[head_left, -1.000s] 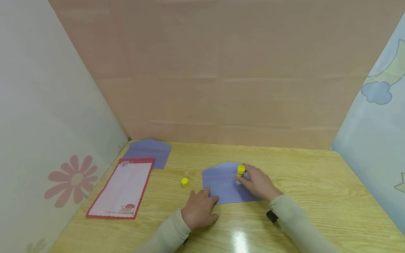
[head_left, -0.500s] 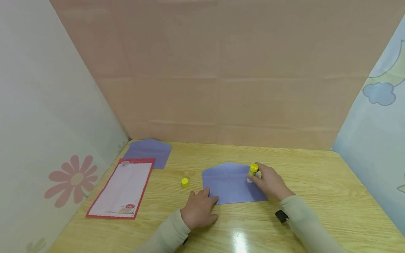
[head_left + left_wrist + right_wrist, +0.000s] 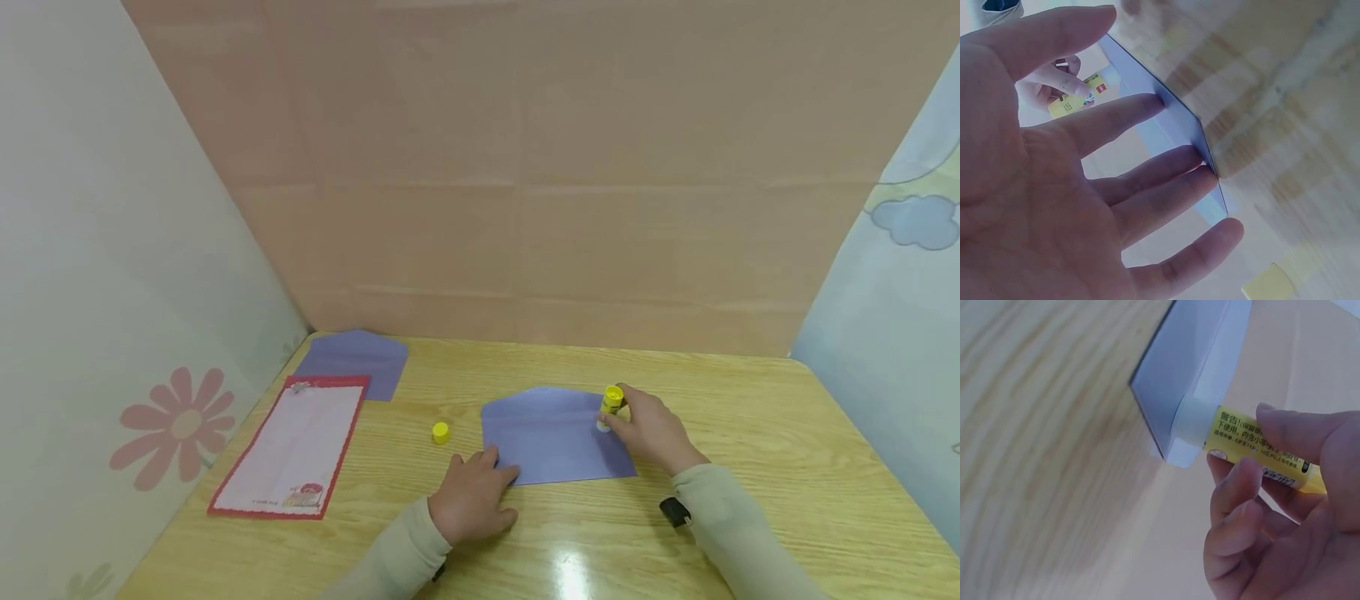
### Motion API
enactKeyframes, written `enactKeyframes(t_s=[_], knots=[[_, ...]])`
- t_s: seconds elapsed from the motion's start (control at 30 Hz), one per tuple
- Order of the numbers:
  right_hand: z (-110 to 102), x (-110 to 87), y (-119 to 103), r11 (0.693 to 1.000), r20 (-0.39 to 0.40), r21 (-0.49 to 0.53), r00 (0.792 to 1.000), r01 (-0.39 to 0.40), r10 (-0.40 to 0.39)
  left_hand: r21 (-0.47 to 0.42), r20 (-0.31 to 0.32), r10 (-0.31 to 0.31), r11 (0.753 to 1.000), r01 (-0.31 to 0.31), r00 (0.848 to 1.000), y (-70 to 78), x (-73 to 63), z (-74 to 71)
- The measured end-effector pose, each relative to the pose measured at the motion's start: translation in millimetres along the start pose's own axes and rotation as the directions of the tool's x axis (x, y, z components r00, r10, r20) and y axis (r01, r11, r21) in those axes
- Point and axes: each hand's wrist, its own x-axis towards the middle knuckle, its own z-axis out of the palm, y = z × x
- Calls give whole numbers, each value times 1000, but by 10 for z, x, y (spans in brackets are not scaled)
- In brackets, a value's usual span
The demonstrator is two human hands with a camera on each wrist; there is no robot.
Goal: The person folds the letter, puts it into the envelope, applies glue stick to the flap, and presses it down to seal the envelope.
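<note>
Evidently the envelope (image 3: 555, 446) has been laid flat to give firm backing, its flap (image 3: 540, 402) opened out on the far side, which leaves the body and fold bare; the left hand (image 3: 472, 498) is at the envelope's near left corner, fingers straight and spread apart, some fingertips resting on the paper with the thumb off it, probably to stop it sliding; the right hand (image 3: 652, 427) reaches over the envelope's right side, thumb and fingers clamped on the glue stick (image 3: 612, 400).

Held this way, the glue stick points its white end down onto the envelope, close to the right edge and by the flap's fold; I cannot tell exactly which side of the fold it meets; the grip sits up on the yellow barrel, presumably so that the fingers stay off the working end.

Left of the envelope, near it, the cap (image 3: 441, 433) sits on the table (image 3: 750, 417), likely put aside to bare the end; farther left of the envelope lie a red-edged card (image 3: 288, 446) and, partly under it, a second envelope (image 3: 363, 358).
</note>
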Motion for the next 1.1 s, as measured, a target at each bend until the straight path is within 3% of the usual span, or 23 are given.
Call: enactKeyframes(t_s=[0.27,0.47,0.63,0.87,1.1], knots=[[-22,4,50,999,-4,-7,999,-51,51,-8,8,-5,1000,5,1000,-9,-15,22],[31,11,-19,996,-58,94,998,-5,10,-5,0,3,1000,-3,1000,-9,-4,30],[153,44,-106,982,-42,179,997,64,-57,-13,5,8,1000,-7,1000,-10,12,28],[148,75,-140,994,-46,85,997,68,-64,-11,24,-7,1000,7,1000,-5,10,2],[43,42,-70,999,-31,37,1000,1,0,-7,22,-4,1000,4,1000,-4,15,12]])
